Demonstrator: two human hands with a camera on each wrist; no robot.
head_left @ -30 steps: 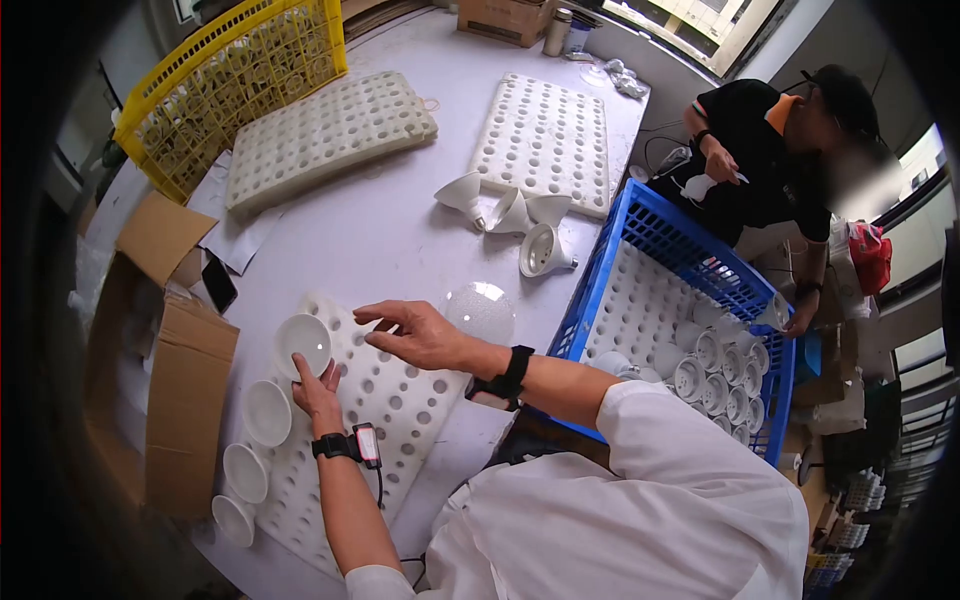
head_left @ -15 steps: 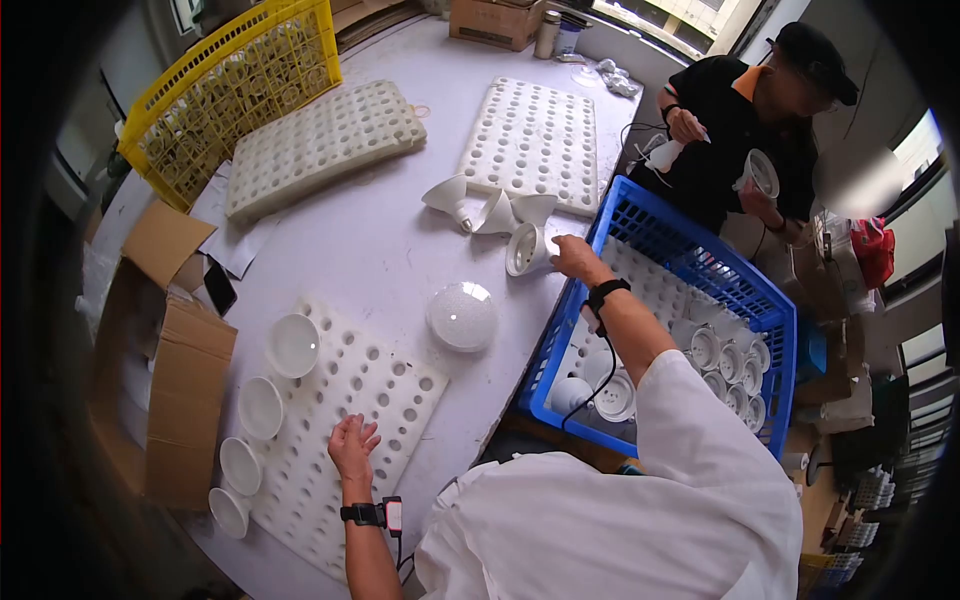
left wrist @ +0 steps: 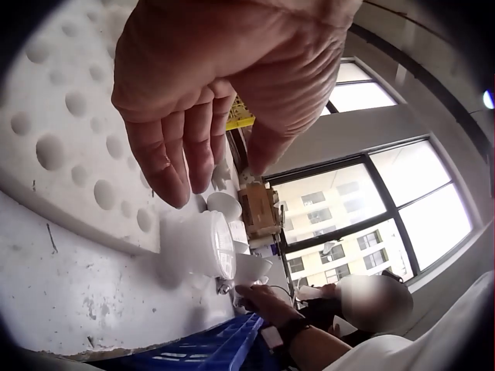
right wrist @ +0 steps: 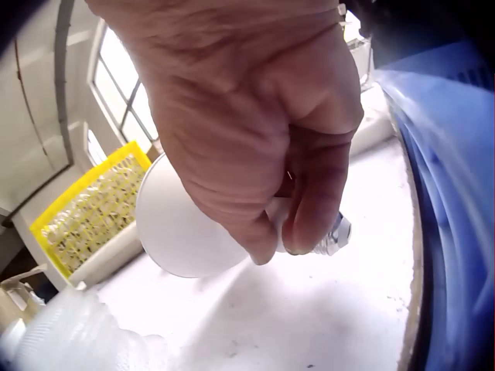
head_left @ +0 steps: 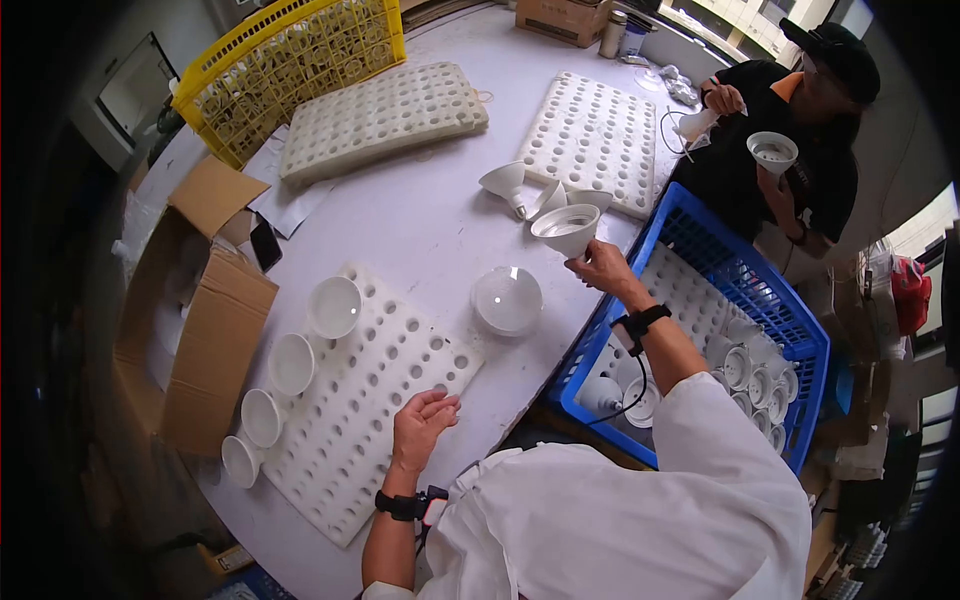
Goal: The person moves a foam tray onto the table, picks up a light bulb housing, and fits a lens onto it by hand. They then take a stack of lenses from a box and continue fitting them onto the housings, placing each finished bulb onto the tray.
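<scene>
head view: the right hand (head_left: pixel 605 268) is clamped on the narrow neck of a white lamp housing (head_left: pixel 565 230), its wide mouth turned upward, just above the worktop (head_left: pixel 440 240); in the right wrist view, thumb and fingers pinch the neck, with the metal screw base (right wrist: pixel 336 234) showing past the fingertips; the left hand (head_left: pixel 424 425) hovers over the edge of a perforated foam tray (head_left: pixel 375 375), its fingers close together and loosely bent, the thumb apart in the left wrist view; four white cups (head_left: pixel 292 364) line the tray's left side; a translucent dome (head_left: pixel 507 300) sits between tray and housing; more housings (head_left: pixel 503 182) lie behind the held one; a blue crate (head_left: pixel 690 215) carries others, and a second person (head_left: pixel 800 150) holds one beyond it.
</scene>
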